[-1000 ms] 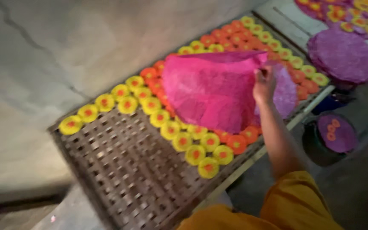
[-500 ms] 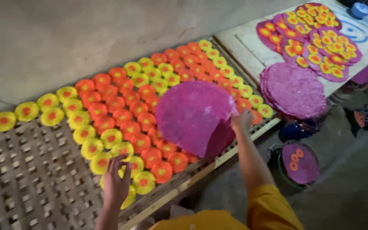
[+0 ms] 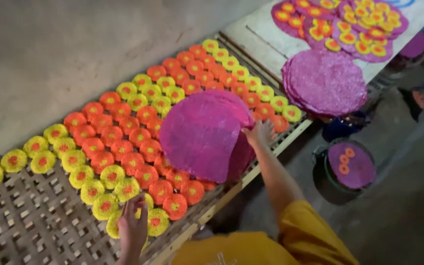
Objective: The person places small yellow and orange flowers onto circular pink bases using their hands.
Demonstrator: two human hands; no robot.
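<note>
Yellow short-sleeved shirt (image 3: pixel 271 245), bare forearms.

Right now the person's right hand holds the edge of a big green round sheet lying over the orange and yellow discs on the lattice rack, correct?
Not quite: the sheet is magenta, not green. The head view shows the right hand holding the edge of the big magenta round sheet, which lies over the orange and yellow discs on the lattice rack.
</note>
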